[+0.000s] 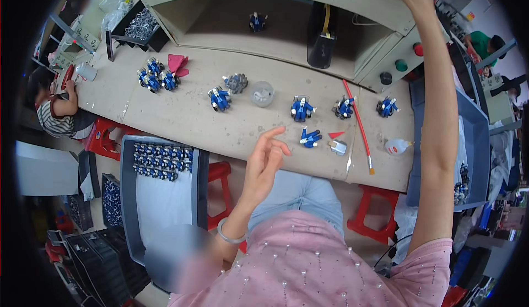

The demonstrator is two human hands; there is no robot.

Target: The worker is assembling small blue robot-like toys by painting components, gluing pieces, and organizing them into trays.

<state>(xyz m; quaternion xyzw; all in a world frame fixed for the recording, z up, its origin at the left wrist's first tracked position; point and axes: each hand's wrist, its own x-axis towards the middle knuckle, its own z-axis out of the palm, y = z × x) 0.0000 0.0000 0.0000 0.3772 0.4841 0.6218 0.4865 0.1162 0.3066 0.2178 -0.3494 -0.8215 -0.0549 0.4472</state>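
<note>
Table edge (232, 154) beneath left hand (265, 162), room leftward

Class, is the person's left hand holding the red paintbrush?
No: the red paintbrush lies on the table, apart from the left hand.

One clear cup (262, 94); four blue figures (302, 109) on table (182, 109) right of it; one brush (359, 126); three buttons (401, 64).

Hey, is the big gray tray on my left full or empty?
The tray is partly full: blue figures sit in rows at its far end, with bare white lining nearer.
</note>
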